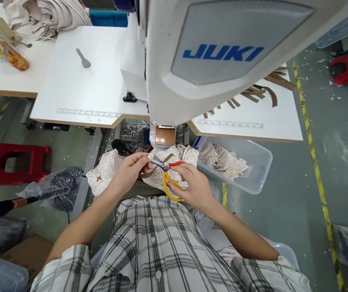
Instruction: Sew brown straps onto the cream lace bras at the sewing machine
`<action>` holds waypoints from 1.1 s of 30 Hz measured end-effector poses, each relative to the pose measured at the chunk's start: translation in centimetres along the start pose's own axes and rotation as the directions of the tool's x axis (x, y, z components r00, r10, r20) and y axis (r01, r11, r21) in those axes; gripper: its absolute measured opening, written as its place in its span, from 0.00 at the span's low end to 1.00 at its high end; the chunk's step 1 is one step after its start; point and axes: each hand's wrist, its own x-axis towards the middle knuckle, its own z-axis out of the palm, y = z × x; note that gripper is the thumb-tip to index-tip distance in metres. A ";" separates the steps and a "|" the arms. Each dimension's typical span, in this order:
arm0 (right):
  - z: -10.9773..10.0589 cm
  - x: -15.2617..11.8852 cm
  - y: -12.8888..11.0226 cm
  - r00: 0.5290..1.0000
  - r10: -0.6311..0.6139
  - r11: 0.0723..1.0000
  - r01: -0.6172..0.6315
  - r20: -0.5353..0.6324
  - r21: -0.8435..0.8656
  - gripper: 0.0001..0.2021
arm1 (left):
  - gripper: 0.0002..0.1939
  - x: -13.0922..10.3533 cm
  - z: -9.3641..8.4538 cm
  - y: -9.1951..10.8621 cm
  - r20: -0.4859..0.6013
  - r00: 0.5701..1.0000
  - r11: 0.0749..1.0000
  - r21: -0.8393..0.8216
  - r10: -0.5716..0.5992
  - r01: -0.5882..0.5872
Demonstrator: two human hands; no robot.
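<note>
My right hand is closed on a pair of scissors with one red and one yellow handle loop. Their blades are parted and point left, to the fingertips of my left hand. Between its thumb and fingers my left hand pinches a small bit of pale fabric, with a brown strip hanging below it. White lace-like fabric lies over my lap under both hands. More of it spreads to the left, with a small brown cross-shaped piece on it.
A JUKI sewing machine overhangs my hands from its white table. On that table lie a grey spoon-shaped tool and brown strips. To the right, a clear plastic bin holds pleated beige fabric. A red stool stands left.
</note>
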 end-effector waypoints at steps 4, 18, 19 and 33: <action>0.9 0.7 0.0 1.000 -0.011 0.999 0.011 0.001 -0.041 0.19 | 0.12 0.0 0.8 -0.1 -0.011 1.000 0.998 0.055 -0.003 0.003; 0.3 -0.8 1.3 0.992 0.127 0.977 -0.129 0.023 0.170 0.19 | 0.14 0.6 0.1 -0.5 -0.023 0.999 0.999 0.008 0.033 -0.033; 0.4 -0.9 1.3 0.991 0.128 0.974 -0.130 0.024 0.187 0.20 | 0.15 0.6 0.0 -0.5 -0.029 0.999 0.999 0.017 0.037 -0.036; 1.6 1.2 0.7 0.992 0.088 0.965 -0.107 0.089 0.240 0.19 | 0.14 0.6 -0.5 0.0 -0.047 0.999 0.996 0.091 -0.007 0.011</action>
